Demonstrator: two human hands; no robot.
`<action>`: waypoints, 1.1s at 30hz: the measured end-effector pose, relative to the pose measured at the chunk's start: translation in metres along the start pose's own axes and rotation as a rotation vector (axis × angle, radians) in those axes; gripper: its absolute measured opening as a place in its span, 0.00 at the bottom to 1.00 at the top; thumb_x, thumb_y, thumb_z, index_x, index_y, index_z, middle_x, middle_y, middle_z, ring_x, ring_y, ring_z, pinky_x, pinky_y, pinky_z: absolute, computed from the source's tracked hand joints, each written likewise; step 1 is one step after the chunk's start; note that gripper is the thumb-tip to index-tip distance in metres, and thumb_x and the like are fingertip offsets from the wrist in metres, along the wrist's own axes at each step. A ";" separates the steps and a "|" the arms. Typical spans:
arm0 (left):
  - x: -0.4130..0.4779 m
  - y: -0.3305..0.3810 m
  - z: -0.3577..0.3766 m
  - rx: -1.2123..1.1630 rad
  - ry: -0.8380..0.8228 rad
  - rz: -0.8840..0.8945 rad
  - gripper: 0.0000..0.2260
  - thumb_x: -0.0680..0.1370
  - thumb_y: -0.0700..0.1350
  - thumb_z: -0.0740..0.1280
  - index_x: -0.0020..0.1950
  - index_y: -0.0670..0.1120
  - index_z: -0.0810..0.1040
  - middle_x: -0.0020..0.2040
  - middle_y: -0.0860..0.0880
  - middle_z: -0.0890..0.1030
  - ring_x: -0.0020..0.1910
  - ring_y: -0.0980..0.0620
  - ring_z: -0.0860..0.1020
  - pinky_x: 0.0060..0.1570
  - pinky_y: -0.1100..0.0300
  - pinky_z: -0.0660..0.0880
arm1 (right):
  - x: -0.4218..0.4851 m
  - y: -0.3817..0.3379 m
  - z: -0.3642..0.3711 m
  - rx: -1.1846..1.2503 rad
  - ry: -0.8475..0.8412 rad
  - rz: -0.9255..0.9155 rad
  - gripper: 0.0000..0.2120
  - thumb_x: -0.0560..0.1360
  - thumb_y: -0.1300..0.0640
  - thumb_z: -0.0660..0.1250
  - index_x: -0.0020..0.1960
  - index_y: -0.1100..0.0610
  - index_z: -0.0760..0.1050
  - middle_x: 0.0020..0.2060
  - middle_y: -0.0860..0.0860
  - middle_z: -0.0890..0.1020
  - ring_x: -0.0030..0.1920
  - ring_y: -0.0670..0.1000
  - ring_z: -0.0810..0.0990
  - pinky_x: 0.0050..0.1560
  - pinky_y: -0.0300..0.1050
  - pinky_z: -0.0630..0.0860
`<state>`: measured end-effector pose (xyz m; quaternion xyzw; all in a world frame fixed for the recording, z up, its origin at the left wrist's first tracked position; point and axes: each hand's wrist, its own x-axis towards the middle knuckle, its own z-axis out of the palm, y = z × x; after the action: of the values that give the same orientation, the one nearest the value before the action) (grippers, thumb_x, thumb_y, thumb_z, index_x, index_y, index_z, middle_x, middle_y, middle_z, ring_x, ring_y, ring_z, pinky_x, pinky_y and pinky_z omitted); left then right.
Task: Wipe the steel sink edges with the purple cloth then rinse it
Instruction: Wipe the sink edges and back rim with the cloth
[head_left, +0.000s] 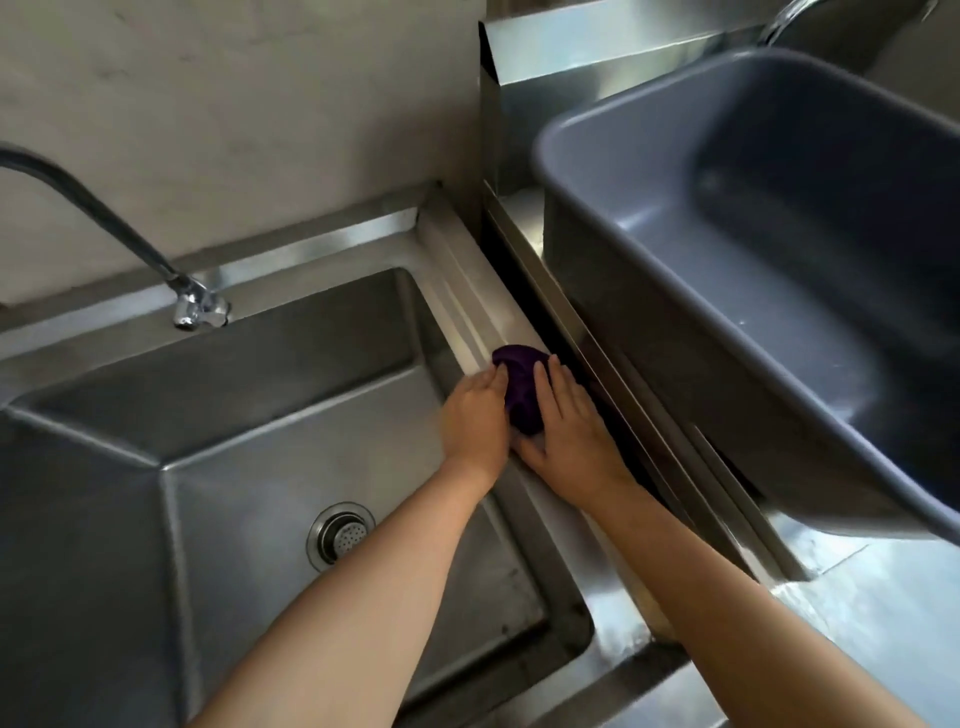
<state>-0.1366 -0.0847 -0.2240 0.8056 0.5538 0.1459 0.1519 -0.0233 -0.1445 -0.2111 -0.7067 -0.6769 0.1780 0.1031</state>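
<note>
A bunched purple cloth (521, 391) lies on the right rim of the steel sink (467, 291). My left hand (475, 418) rests against the cloth's left side with fingers stretched forward. My right hand (569, 434) lies on the cloth's right side, fingers straight and pressing it onto the rim; its thumb runs under the near end of the cloth. Both hands sit side by side with the cloth between them. The sink basin has a round drain strainer (341, 536) at the bottom.
A tap (195, 306) on a dark hose hangs over the sink's back left. A large grey plastic tub (769, 291) sits on the steel counter to the right, across a dark gap (524, 296) beside the rim. A plain wall stands behind.
</note>
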 end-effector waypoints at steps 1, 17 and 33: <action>0.005 -0.003 0.001 0.017 0.035 0.008 0.20 0.76 0.37 0.62 0.69 0.41 0.70 0.64 0.44 0.78 0.60 0.45 0.75 0.58 0.57 0.72 | 0.005 0.000 0.001 -0.009 -0.003 0.000 0.40 0.78 0.40 0.54 0.75 0.56 0.35 0.77 0.55 0.42 0.77 0.51 0.40 0.74 0.44 0.38; 0.047 -0.029 -0.002 0.063 0.172 0.151 0.29 0.70 0.35 0.70 0.71 0.43 0.68 0.69 0.41 0.71 0.62 0.40 0.73 0.57 0.48 0.74 | 0.028 0.000 0.020 -0.299 0.122 0.055 0.38 0.73 0.36 0.47 0.73 0.63 0.55 0.72 0.62 0.64 0.72 0.58 0.63 0.70 0.53 0.57; 0.096 -0.065 -0.009 0.152 0.243 0.240 0.17 0.71 0.43 0.62 0.57 0.42 0.81 0.55 0.43 0.83 0.54 0.44 0.82 0.56 0.51 0.76 | 0.095 -0.012 0.019 -0.267 0.104 0.005 0.39 0.74 0.36 0.44 0.75 0.61 0.51 0.75 0.59 0.57 0.75 0.55 0.53 0.72 0.50 0.48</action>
<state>-0.1621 0.0278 -0.2354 0.8514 0.4775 0.2171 0.0042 -0.0396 -0.0515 -0.2342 -0.7241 -0.6866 0.0497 0.0429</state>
